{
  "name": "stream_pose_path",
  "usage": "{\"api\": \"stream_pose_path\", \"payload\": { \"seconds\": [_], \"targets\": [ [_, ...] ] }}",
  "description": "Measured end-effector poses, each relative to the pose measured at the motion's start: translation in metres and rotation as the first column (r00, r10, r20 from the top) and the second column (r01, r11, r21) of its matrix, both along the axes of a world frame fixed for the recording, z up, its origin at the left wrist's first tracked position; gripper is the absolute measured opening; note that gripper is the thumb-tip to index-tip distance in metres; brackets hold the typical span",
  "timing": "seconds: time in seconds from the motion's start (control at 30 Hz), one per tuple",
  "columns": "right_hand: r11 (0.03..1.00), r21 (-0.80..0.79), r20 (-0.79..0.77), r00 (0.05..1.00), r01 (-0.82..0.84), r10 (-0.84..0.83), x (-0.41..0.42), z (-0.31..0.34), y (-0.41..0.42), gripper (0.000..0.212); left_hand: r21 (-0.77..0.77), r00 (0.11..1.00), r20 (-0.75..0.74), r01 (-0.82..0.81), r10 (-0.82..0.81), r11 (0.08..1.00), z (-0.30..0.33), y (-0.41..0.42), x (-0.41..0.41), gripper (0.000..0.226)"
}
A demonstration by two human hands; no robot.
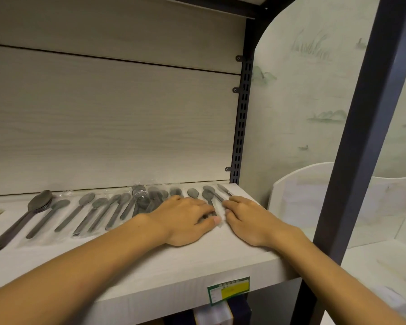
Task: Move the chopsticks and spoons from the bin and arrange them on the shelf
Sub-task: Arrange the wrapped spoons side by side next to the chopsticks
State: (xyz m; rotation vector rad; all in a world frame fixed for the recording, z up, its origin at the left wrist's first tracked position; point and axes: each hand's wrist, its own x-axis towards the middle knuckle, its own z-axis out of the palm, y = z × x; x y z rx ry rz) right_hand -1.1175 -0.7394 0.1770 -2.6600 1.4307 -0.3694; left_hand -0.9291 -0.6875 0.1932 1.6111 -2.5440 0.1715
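Observation:
A row of dark grey spoons [87,212] in clear plastic sleeves lies across the pale wooden shelf [174,266], handles toward me. My left hand [183,219] lies palm down on the wrapped spoons near the right end, fingers pressing a sleeve [209,200]. My right hand [249,221] rests flat beside it, fingertips touching the rightmost wrapped spoons [223,191]. No chopsticks and no bin are in view.
A larger stack of unwrapped dark spoons [19,221] lies at the shelf's left. A black upright post [352,141] stands right of the shelf, with a white divider [298,188] behind it. A green and yellow price label [229,290] sits on the shelf's front edge.

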Motion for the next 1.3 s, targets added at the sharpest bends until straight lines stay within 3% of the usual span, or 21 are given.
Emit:
{"api": "stream_pose_path", "payload": {
  "seconds": [0.1,0.27,0.33,0.57,0.77,0.97,1.17,1.3],
  "targets": [
    [0.996,0.04,-0.043,0.996,0.075,-0.073,0.001,-0.001,-0.008,0.037,0.031,0.999,0.026,-0.039,0.038,0.999,0.001,-0.007,-0.002,0.042],
    [0.993,0.049,-0.051,0.994,0.104,-0.102,0.007,0.007,-0.008,0.041,0.041,0.997,0.041,-0.073,0.071,0.996,0.0,-0.018,-0.004,0.063],
    [0.994,0.046,-0.043,0.994,0.1,-0.098,0.005,0.007,-0.004,0.046,0.027,0.999,0.001,-0.047,0.047,0.999,0.001,-0.016,-0.002,0.057],
    [0.983,-0.058,-0.064,0.982,0.173,-0.177,-0.003,0.007,0.013,0.03,-0.022,0.994,-0.107,-0.012,0.01,1.0,0.007,-0.003,0.005,0.047],
    [0.988,-0.099,-0.083,0.988,0.12,-0.128,-0.004,0.004,0.007,0.04,0.089,0.992,-0.123,0.046,-0.035,0.995,0.003,-0.007,-0.007,0.043],
    [0.994,-0.043,-0.109,0.988,0.105,-0.109,-0.013,0.003,0.015,0.046,0.173,0.985,-0.17,0.056,-0.026,0.983,-0.002,-0.019,-0.015,0.051],
    [0.983,0.088,-0.006,0.987,0.161,-0.161,-0.005,0.009,0.014,0.032,0.25,0.981,-0.183,-0.01,0.057,0.968,0.005,-0.022,-0.024,0.045],
    [0.987,0.073,0.031,0.988,0.145,-0.148,-0.001,0.007,0.011,0.035,0.247,0.983,-0.175,-0.019,0.064,0.969,0.009,-0.018,-0.026,0.045]
  ]
}}
